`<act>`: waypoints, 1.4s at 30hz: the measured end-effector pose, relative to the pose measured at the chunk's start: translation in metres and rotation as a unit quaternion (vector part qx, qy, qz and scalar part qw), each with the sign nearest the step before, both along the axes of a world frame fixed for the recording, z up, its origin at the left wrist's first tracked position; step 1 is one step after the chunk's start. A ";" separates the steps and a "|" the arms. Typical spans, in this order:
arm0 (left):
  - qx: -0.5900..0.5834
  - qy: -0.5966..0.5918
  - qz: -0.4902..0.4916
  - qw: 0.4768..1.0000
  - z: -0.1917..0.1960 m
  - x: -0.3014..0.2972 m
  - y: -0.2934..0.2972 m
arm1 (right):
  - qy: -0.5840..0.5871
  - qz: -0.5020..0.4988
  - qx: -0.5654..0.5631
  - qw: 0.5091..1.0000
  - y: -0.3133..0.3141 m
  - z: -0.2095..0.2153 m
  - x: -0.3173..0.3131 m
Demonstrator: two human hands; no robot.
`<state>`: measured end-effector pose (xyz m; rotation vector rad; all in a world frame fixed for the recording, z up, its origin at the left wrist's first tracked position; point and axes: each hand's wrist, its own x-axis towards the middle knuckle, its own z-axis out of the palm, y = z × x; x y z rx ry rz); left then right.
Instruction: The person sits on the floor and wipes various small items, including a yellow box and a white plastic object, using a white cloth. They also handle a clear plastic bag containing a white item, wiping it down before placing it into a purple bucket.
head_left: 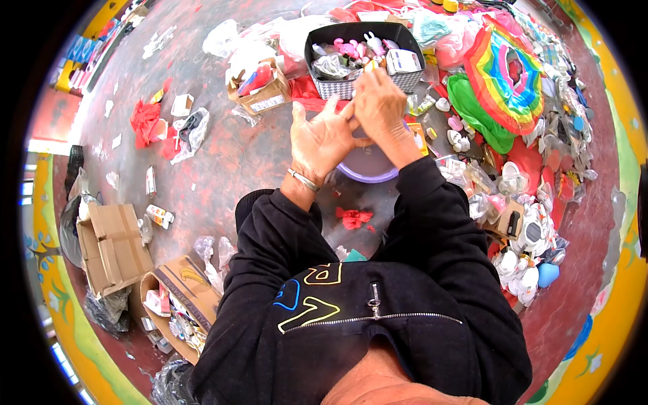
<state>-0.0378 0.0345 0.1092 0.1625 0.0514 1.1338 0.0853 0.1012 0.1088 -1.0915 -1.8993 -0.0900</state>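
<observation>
My left hand (317,138) is palm up with its fingers spread, a bracelet at the wrist. Just beside it, touching its fingers, my right hand (383,111) is closed, back of the hand showing. A small yellow bit (370,65) shows at its fingertips; whether it is held or lies behind them is unclear. Below both hands stands a round basin with a purple rim (368,180), partly covered by them. Beyond them is a black and white checked bin (331,88) of pink toys (351,48) and a white box (403,61).
An open carton (271,94) stands left of the bin. A rainbow ring (472,64) and heaped plastic pieces (530,233) lie along the right. Cardboard boxes (115,239) sit at lower left. Red scraps (353,217) lie on the floor between my legs.
</observation>
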 end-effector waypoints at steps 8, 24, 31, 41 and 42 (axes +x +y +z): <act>-0.034 -0.018 0.048 0.998 0.008 -0.008 0.001 | 0.203 -0.055 -0.097 0.973 0.011 0.014 0.020; 0.013 0.003 0.021 1.000 -0.007 -0.013 0.006 | 0.027 0.097 -0.270 0.958 -0.014 0.026 0.012; -0.003 0.051 0.035 0.998 0.007 -0.008 0.004 | 0.053 0.077 -0.276 0.957 -0.008 0.016 0.013; 0.007 0.019 0.024 1.000 0.000 -0.008 0.006 | 0.070 0.092 -0.260 0.959 -0.015 0.024 0.016; 0.023 -0.011 0.008 1.000 -0.009 -0.011 0.008 | 0.055 0.101 -0.274 0.955 -0.015 0.024 0.019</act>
